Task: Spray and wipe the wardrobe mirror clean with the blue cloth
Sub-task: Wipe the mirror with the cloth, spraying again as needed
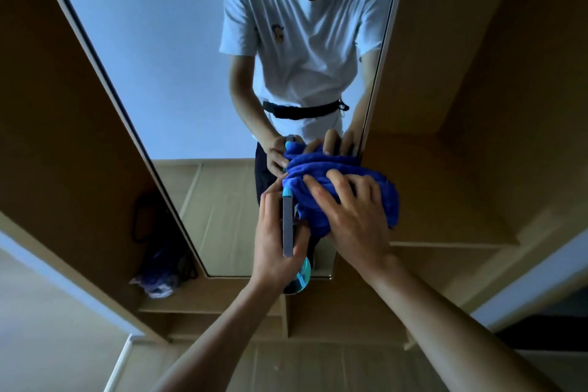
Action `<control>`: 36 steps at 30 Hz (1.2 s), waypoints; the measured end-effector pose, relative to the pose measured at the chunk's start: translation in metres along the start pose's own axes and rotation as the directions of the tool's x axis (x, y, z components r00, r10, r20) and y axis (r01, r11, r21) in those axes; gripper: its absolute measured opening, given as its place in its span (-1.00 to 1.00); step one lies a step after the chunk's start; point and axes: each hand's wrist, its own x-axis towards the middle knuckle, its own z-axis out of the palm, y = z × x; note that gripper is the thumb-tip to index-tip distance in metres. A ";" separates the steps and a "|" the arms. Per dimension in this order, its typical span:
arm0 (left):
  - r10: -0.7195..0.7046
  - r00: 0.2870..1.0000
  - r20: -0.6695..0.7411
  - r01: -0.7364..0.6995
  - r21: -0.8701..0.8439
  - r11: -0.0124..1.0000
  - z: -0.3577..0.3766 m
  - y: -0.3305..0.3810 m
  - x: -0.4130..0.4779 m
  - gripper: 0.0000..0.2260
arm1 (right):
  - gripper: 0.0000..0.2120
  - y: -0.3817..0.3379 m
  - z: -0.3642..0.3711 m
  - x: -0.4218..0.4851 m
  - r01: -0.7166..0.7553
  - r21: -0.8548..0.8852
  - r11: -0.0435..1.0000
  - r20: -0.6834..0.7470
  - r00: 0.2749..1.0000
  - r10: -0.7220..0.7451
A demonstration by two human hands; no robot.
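Right hand (pixel 353 216) fingers spread, pressing bunched blue cloth (pixel 343 181) under the palm onto wardrobe mirror (pixel 159 73) — left hand (pixel 273 242) just beside, wrapped round spray bottle (pixel 288 226), nozzle at the cloth.

Plain deep-blue cloth (pixel 343 187); spray bottle (pixel 288 229) grey with a teal nozzle and teal base; wardrobe (pixel 477 73) plain tan wood. The mirror (pixel 197 124) shows a pale blue wall (pixel 127 25), a white T-shirt (pixel 302 41) with a small chest motif and a black belt (pixel 299 111). Left, a purple-and-white bundle (pixel 159 280)
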 end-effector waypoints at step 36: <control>-0.414 0.907 0.078 0.408 0.080 0.910 0.061 -0.214 -0.133 -0.45 | -0.56 -0.046 0.185 -0.193 -0.026 0.191 0.981 0.400 0.915 -0.054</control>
